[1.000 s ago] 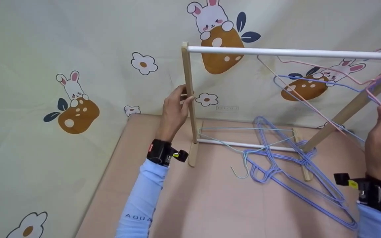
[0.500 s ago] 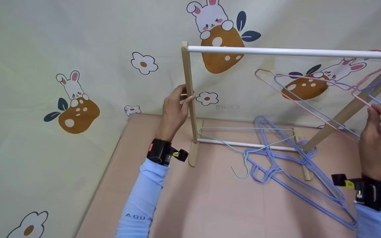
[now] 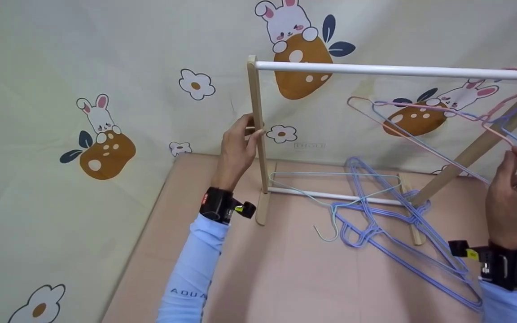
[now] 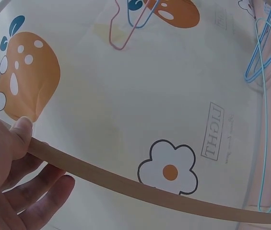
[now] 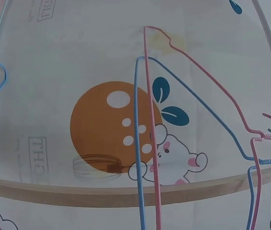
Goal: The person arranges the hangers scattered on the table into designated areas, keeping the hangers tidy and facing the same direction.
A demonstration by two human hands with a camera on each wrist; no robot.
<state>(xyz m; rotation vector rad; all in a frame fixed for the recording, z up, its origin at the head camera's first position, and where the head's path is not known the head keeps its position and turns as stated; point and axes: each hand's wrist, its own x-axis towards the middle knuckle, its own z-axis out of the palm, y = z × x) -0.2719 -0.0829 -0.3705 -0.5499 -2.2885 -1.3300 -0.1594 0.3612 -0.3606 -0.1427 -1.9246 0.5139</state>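
My left hand (image 3: 237, 150) grips the left wooden post (image 3: 255, 94) of a small clothes rack. In the left wrist view its thumb lies on one side of the post (image 4: 125, 187), fingers on the other. At the right, a pink clothes hanger (image 5: 212, 103) hangs by its hook from the white top rod (image 3: 375, 69). My right hand (image 3: 516, 197) pinches the pink hanger's near shoulder between thumb and forefinger. Just behind it hangs a blue hanger (image 5: 193, 94). Only a sliver of the right hand shows in the right wrist view.
Several blue hangers (image 3: 370, 233) lie crossed in a heap at the rack's foot. A pale green hanger (image 3: 333, 217) lies over the lower rail (image 3: 303, 193). The slanting right post (image 3: 458, 163) stands behind the hanging hangers. A patterned sheet (image 3: 151, 89) backs the pink surface (image 3: 294, 278).
The pink hanger's hook has come onto the top rod and the hanger has dropped to hang beside the blue one. My right hand has shifted slightly left; the left hand has stayed put.
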